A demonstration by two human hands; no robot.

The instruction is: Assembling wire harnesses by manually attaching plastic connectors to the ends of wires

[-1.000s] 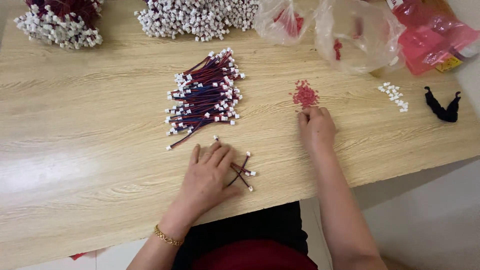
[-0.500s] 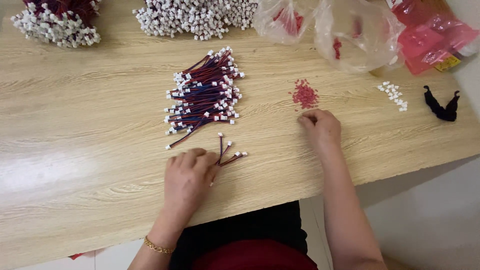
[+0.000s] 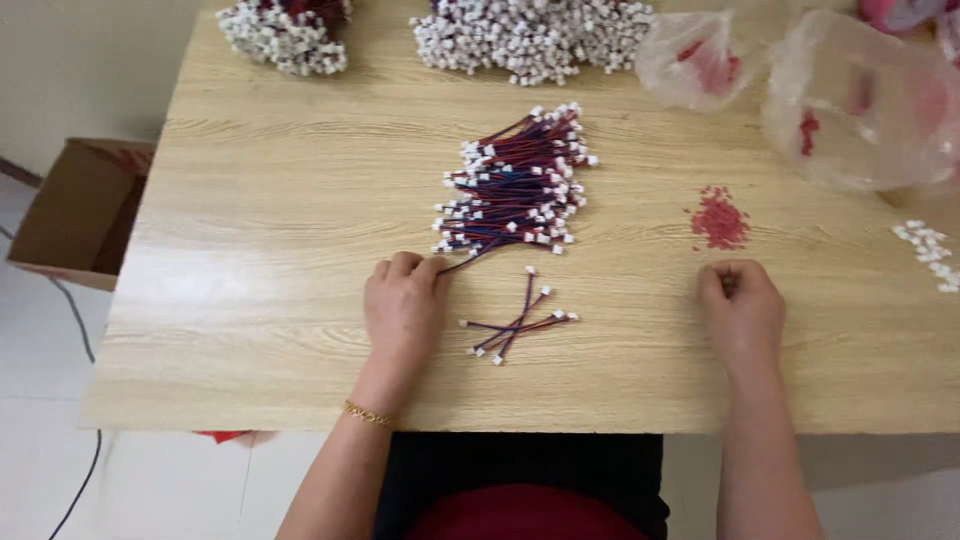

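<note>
A bundle of red-and-blue wires (image 3: 515, 185) with white plug ends lies fanned out in the middle of the wooden table (image 3: 250, 250). My left hand (image 3: 403, 305) rests just below its near left corner, and the fingertips pinch the end of one wire that sticks out of the bundle. To the right of that hand lies a small crossed group of the same wires (image 3: 520, 325). My right hand (image 3: 740, 305) lies on the table with its fingers curled in, a little below a small heap of tiny red pieces (image 3: 718, 218). Whether it holds anything is hidden.
Two heaps of white-plugged wires (image 3: 530, 30) (image 3: 285, 30) sit along the far edge. Clear plastic bags (image 3: 860, 100) (image 3: 695, 60) with red bits lie at the back right. Loose white plugs (image 3: 930, 250) lie at the right edge. A cardboard box (image 3: 80, 215) stands on the floor at the left.
My left hand has left the small crossed wires and moved left and forward to the bundle's near corner. My right hand has drawn back from the red heap and curled shut.
</note>
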